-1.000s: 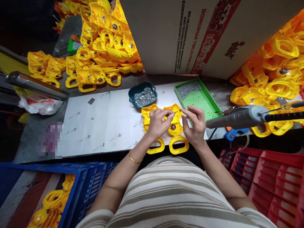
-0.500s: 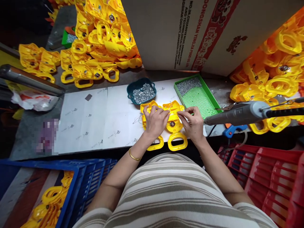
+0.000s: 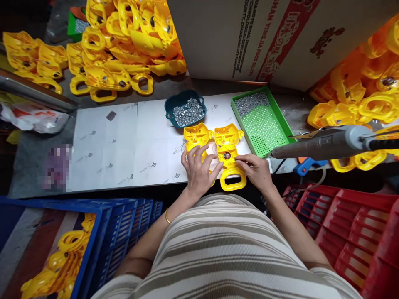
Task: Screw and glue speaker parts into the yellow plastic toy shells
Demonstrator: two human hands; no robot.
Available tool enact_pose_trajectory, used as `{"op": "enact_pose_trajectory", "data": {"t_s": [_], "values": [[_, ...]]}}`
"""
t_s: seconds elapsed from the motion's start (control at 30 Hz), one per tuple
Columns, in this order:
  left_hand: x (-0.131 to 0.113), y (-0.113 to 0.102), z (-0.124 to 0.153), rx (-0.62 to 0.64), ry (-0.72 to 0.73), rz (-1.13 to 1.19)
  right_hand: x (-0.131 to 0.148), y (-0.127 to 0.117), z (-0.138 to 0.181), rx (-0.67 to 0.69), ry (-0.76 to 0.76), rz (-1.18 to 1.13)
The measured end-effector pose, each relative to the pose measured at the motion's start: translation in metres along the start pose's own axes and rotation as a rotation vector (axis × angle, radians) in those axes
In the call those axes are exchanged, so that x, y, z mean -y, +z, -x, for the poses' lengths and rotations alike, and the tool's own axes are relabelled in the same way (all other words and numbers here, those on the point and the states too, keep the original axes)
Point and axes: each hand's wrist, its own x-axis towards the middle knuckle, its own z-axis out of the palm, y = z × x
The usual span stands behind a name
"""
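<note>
Two yellow plastic duck-shaped shell halves lie hollow side up at the near edge of the white board. In the right shell sits a round metal part, and its loop handle points toward me. My left hand lies with spread fingers over the lower part of the left shell, hiding most of that handle. At the right shell's right edge, my right hand has thumb and forefinger pinched together. What is in that pinch is too small to make out. Thin wires show beside the left shell.
A dark green bowl and a green tray, both with small metal screws, stand behind the shells. A grey electric screwdriver hangs at right. Yellow shells are piled beside a large carton. Blue and red crates flank me.
Both hands have moved down toward me over the shells, uncovering their upper parts. My left fingers have spread, while my right hand is still pinched. The camera view has shifted slightly.
</note>
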Motion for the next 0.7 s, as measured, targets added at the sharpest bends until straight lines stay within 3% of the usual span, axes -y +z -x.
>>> {"op": "enact_pose_trajectory", "data": {"t_s": [0.27,0.47,0.7], "values": [[-0.008,0.01,0.019,0.233,0.084,0.014,0.003,0.01,0.007,0.072,-0.049,0.094],[-0.008,0.011,0.019,0.268,0.081,0.022,0.001,0.014,0.007,0.078,-0.04,0.17],[-0.008,0.01,0.02,0.27,0.098,-0.008,0.0,0.022,0.013,0.022,-0.168,0.387]]}}
